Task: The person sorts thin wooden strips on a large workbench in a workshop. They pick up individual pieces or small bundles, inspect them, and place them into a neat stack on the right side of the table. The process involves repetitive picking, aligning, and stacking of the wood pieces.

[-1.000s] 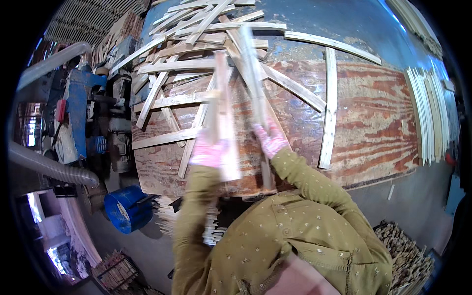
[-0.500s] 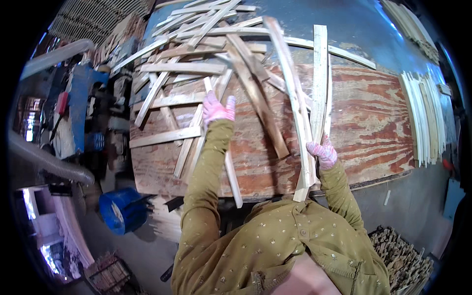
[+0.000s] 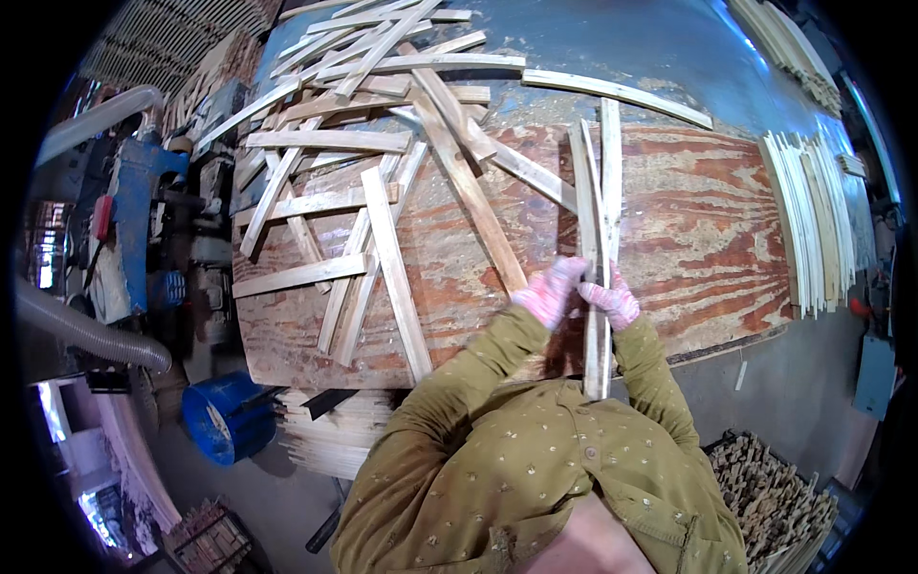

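Centrally, a pink-and-white-gloved right hand point(image 3: 617, 300) is clamping long, pale wooden strips point(image 3: 595, 359) while a likewise gloved left hand point(image 3: 555, 293) is touching them, its grip unclear.

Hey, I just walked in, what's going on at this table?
A gloved person is handling long wooden strips: the right hand holds at least two close together, with the left hand up against them. More loose strips lie crisscrossed on the left of the table, and pale strips line its right end.

Upper strips point(image 3: 389, 46) partly cover lower ones; the shirt point(image 3: 564, 421) hides part of the near edge of the desk point(image 3: 708, 210).
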`<state>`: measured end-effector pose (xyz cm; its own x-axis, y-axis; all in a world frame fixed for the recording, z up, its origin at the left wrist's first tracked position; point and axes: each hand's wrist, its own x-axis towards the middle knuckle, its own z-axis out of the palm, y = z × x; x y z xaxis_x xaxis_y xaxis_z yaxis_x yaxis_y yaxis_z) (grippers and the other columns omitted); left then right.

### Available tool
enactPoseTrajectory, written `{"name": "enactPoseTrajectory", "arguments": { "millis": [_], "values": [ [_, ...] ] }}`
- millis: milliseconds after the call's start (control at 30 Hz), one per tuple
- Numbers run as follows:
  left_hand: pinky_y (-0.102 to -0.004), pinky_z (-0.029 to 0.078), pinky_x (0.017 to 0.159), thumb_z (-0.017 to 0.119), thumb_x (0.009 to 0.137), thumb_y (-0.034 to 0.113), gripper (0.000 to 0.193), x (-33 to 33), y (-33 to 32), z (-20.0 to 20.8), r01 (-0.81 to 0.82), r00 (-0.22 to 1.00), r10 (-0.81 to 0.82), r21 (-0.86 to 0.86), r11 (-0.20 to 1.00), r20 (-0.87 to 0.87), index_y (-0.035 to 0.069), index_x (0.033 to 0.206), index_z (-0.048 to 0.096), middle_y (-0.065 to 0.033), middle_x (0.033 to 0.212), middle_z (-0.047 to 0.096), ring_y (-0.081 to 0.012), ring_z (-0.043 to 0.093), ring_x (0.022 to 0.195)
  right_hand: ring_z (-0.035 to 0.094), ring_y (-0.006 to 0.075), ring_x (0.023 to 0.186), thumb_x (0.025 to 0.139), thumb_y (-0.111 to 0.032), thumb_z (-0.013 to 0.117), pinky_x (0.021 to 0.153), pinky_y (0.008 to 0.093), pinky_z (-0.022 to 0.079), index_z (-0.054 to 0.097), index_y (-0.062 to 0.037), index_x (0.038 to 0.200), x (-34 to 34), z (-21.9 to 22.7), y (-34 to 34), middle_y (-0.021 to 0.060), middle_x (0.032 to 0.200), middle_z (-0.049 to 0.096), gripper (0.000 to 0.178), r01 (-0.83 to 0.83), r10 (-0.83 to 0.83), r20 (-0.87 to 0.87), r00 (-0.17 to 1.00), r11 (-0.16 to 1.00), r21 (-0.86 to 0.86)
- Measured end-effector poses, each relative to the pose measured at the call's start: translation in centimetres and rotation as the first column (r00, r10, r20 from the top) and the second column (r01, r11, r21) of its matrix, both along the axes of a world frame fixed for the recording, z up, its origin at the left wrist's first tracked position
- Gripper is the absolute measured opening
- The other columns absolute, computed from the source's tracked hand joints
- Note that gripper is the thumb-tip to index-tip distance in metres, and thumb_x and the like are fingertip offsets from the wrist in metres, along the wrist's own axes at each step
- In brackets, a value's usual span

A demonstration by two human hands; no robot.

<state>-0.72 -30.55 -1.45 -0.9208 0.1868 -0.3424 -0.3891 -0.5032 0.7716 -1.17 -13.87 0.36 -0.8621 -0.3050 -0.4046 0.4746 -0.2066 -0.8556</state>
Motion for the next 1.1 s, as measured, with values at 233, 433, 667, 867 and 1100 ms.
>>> {"name": "enactPoseTrajectory", "arguments": {
  "millis": [233,433,667,867,1100],
  "values": [
    [-0.0404,0.038,0.106,0.067,0.084,0.033,0.083,-5.0,-6.4,1.4,0.175,0.977,0.164,-0.953,-0.246,0.137,0.0,0.147,0.024,-0.0242,0.136,0.047,-0.0338,0.05,0.122,0.068,0.024,0.087,0.081,-0.002,0.067,0.077,0.046,0.061,0.05,-0.0017,0.125,-0.6,1.0,1.1,0.0121,0.109,0.062,0.047,0.101,-0.079,0.071,0.994,0.909,-0.404],
    [-0.037,0.05,0.09,0.071,0.081,0.017,0.079,-5.1,-14.6,-1.2,0.105,0.96,0.028,-0.447,0.889,0.28,0.0,0.145,0.027,-0.0183,0.134,0.05,-0.0256,0.057,0.113,0.066,0.0226,0.087,0.08,-0.002,0.068,0.071,0.0432,0.061,0.044,-0.009,0.13,-1.1,1.1,3.3,0.0108,0.106,0.062,0.056,0.092,-0.089,0.022,0.996,0.969,-0.229],
    [-0.0307,0.05,0.083,0.069,0.086,0.027,0.076,0.8,-8.2,2.2,-0.191,0.946,0.31,-0.61,0.769,0.094,0.006,0.147,0.029,-0.0152,0.12,0.057,-0.0215,0.058,0.101,0.067,0.0248,0.085,0.078,0.0,0.067,0.071,0.0415,0.06,0.046,-0.0017,0.127,-0.7,0.0,1.1,0.0134,0.105,0.064,0.053,0.055,-0.038,0.067,0.997,0.961,-0.272],
    [-0.0338,0.047,0.096,0.066,0.087,0.007,0.054,1.4,-11.3,-5.0,-0.398,0.872,0.448,-0.248,0.883,0.196,-0.002,0.136,0.044,-0.0097,0.118,0.062,-0.0203,0.058,0.109,0.067,0.0255,0.088,0.078,0.003,0.066,0.074,0.0437,0.058,0.044,-0.0075,0.132,-1.6,-0.3,-1.5,0.0131,0.107,0.063,0.059,0.004,-0.018,-0.046,0.999,0.957,-0.289],
    [-0.0369,0.049,0.094,0.07,0.086,0.012,0.054,2.2,-7.3,2.3,-0.218,0.963,0.191,0.135,0.966,0.189,-0.001,0.133,0.046,-0.009,0.119,0.061,-0.0207,0.06,0.107,0.065,0.0211,0.084,0.075,0.004,0.075,0.074,0.0357,0.057,0.045,-0.0094,0.131,-1.5,-0.5,-1.5,0.0089,0.103,0.064,0.066,0.146,-0.135,0.065,0.989,0.967,-0.211]
  ]
}}
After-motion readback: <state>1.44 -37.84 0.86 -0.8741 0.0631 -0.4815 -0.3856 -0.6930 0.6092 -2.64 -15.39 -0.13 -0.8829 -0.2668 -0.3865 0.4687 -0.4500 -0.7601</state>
